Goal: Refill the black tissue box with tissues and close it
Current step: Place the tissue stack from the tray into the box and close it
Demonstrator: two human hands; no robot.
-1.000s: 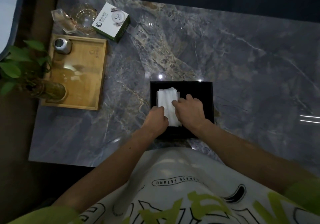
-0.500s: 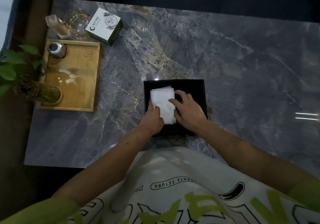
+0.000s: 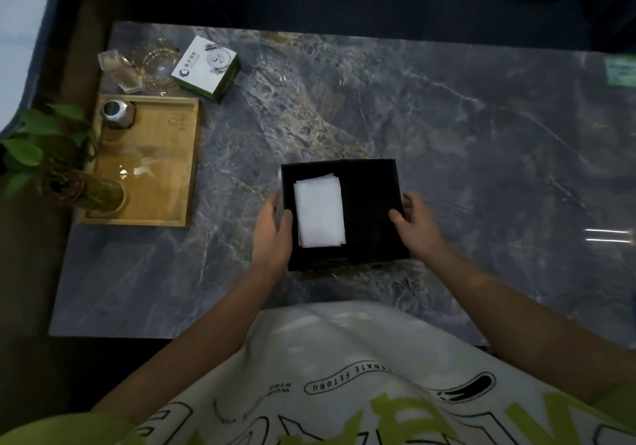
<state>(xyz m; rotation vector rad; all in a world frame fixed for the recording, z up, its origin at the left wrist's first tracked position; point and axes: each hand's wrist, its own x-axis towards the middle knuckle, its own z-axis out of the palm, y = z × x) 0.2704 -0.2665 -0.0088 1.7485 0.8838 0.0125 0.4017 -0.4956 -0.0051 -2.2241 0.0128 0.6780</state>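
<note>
The black tissue box (image 3: 370,210) lies open on the marble table, near its front edge. A stack of white tissues (image 3: 320,214) lies in the box's left half; the right half looks dark and bare. My left hand (image 3: 273,229) grips the box's left wall, thumb over the rim beside the tissues. My right hand (image 3: 414,222) holds the right wall, fingers curled over the edge. No lid is visible.
A wooden tray (image 3: 161,169) at the left holds a small metal tin (image 3: 117,112). A potted plant in a glass vase (image 3: 69,183) overlaps the tray's left side. Behind the tray stand glassware (image 3: 155,64) and a white-green box (image 3: 206,66). A sofa runs along the far edge.
Both hands have come off the tissue stack and moved apart to the box's left and right walls. The tissues now lie flat and uncovered in the box.
</note>
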